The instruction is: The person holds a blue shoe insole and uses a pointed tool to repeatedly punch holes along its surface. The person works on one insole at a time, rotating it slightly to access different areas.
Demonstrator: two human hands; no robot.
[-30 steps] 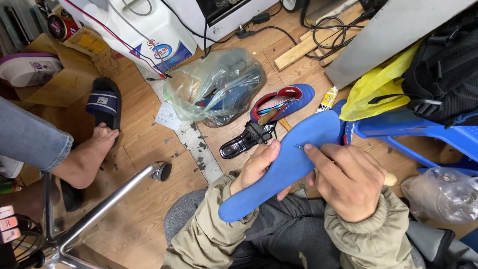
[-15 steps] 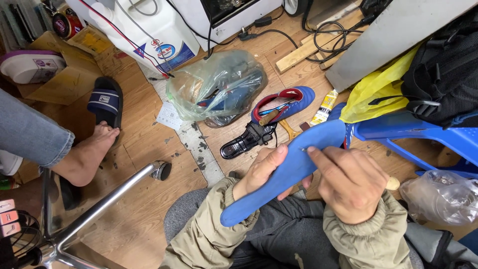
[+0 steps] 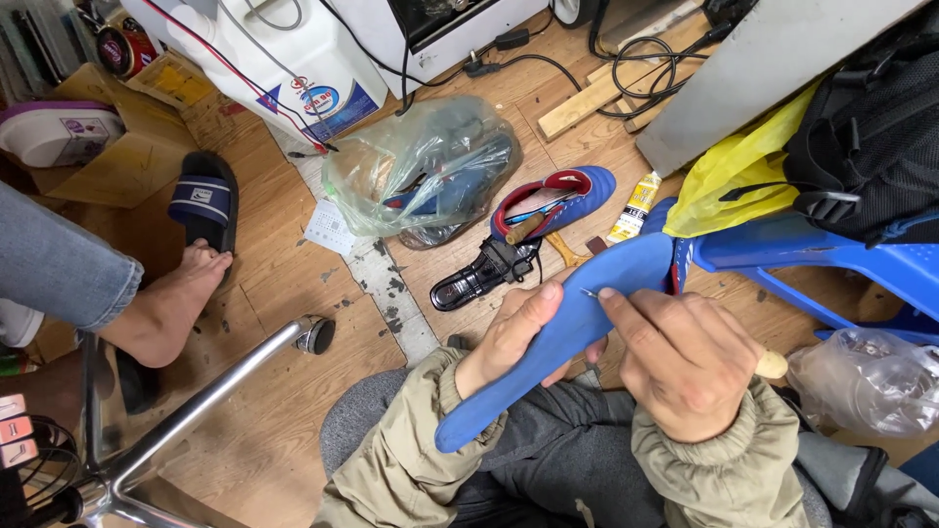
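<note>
While the left hand wraps around the middle of a long blue insole, its thumb lies across the top face and its fingers curl out of sight beneath — a closed grasp that carries the insole slanted over the person's lap. Just past that thumb, the right hand pinches a thin metal needle between thumb and forefinger, the tip touching the insole's blue surface; a pale wooden handle end pokes out from the far side of this fist, so the hand is clenched on the tool. Both wrists come out of olive jacket cuffs.

Beyond the grasp, on the wooden floor, a blue and red shoe lies on its side with a black clamp-like tool touching it. Farther out from the left hand sits a clear plastic bag stuffed with shoe parts. A small yellow glue tube lies just beside the insole's upper end, near the blue plastic stool that stands beyond the right hand and bears a yellow bag and a black backpack.

Well apart, off to the left hand's side — another person's bare foot rests near a black slide sandal.
</note>
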